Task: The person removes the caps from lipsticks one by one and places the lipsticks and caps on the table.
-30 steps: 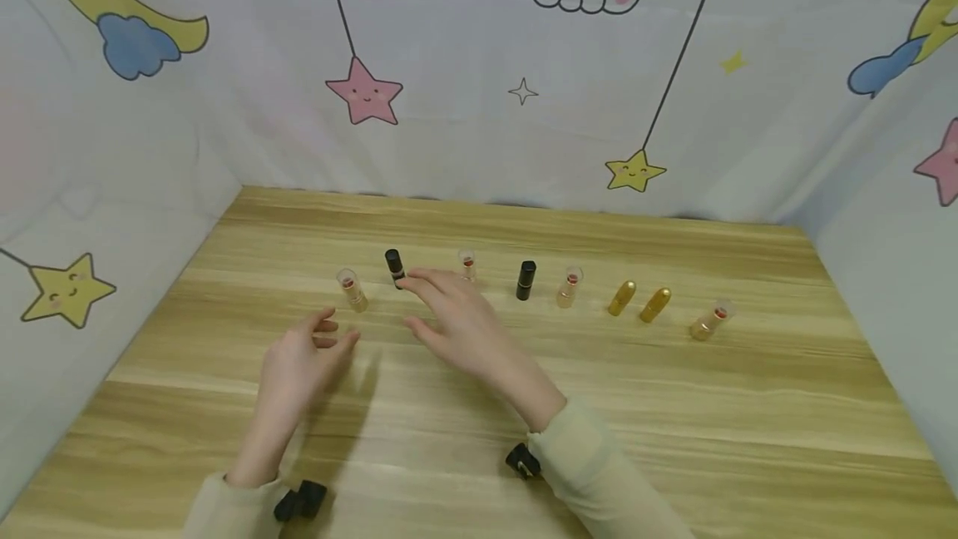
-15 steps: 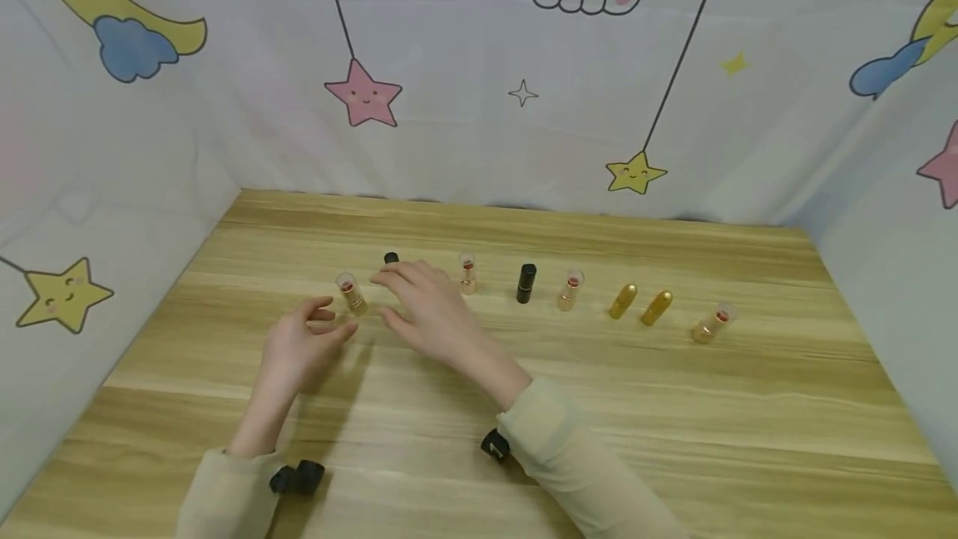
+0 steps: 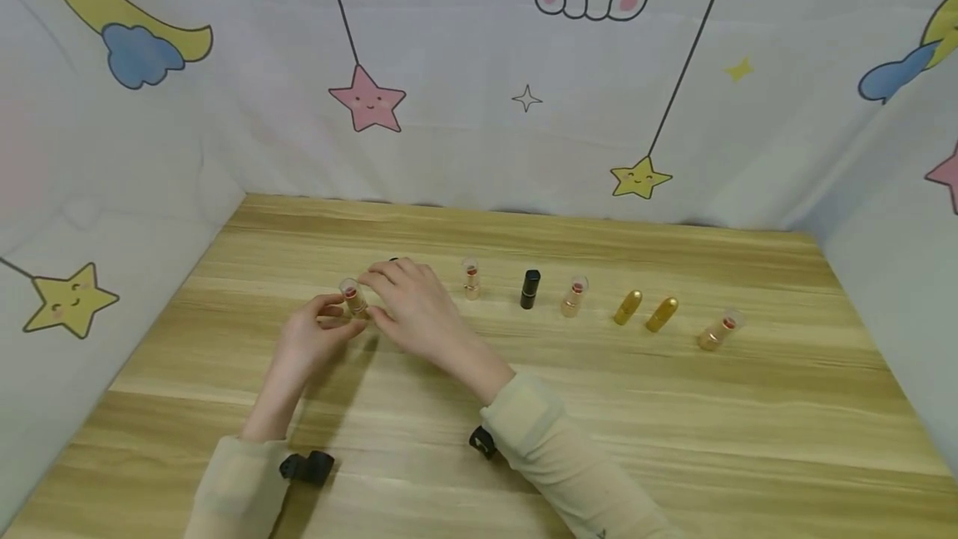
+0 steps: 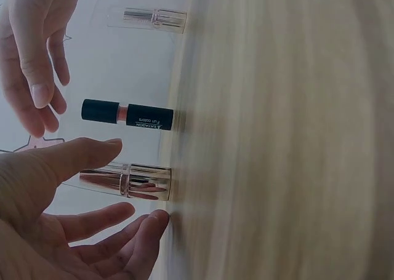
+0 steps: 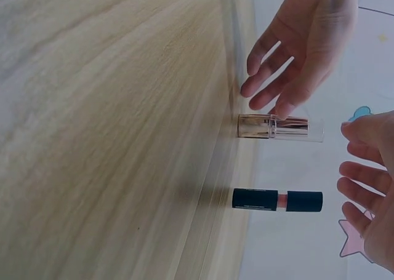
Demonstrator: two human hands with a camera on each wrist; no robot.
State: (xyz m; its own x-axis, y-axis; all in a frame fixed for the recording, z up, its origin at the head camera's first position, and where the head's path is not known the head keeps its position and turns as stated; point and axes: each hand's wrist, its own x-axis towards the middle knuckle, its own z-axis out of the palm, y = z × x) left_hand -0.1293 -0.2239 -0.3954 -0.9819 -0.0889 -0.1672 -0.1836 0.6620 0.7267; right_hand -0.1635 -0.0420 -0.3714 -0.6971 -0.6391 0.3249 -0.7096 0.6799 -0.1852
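Observation:
A lipstick with a clear cap and gold base (image 3: 353, 299) stands upright on the wooden table, leftmost in the row. My left hand (image 3: 308, 339) is around it, thumb on one side and loosely bent fingers on the other; in the left wrist view a gap shows between the fingertips and the gold case (image 4: 151, 183). Fingers relaxed, my right hand (image 3: 412, 306) hovers just to the right, its thumb near the same lipstick. Beside it stands a black lipstick with a pinkish band (image 4: 148, 116), mostly hidden behind my right hand in the head view.
Along the row to the right stand a clear-capped lipstick (image 3: 471, 281), a black lipstick (image 3: 530, 289), another clear-capped one (image 3: 574, 298), two gold bullet-shaped tubes (image 3: 628, 308) and a last clear-capped lipstick (image 3: 718, 332). A printed curtain (image 3: 449, 156) encloses the table's back and sides.
My right hand has moved left, past the black lipstick and towards the leftmost one. The left hand has shifted slightly right, bringing its thumb and fingers around that lipstick.

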